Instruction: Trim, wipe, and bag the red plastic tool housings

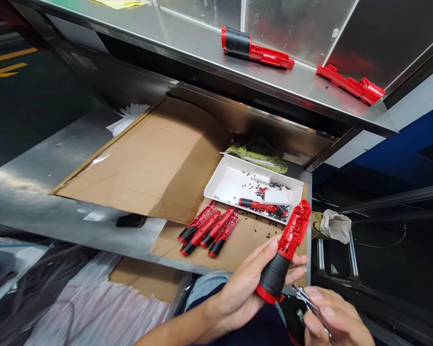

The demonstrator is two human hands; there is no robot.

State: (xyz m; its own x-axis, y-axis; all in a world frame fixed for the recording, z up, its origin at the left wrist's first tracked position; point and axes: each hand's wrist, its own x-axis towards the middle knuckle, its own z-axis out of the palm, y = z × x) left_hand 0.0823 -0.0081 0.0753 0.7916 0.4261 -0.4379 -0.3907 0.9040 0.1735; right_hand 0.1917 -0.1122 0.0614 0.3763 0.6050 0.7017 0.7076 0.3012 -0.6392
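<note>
My left hand (245, 283) is wrapped round a red and black plastic tool housing (275, 273), gripping its black sleeve. The housing's red end points up and away, with its ribbed inside showing. Close to the lower red rim, my right hand (337, 317) pinches a small shiny metal tool that looks like nail clippers (306, 300). Its tip is near the rim; whether it touches cannot be made out. Beyond my hands, several similar red and black housings (211, 228) lie side by side on cardboard.
A white tray (216, 180) holds small black pieces and red and black parts. A large cardboard sheet (140, 168) lies left of it. On the metal shelf (187, 43) above rest two more housings (238, 42). A bag (334, 226) hangs at the right.
</note>
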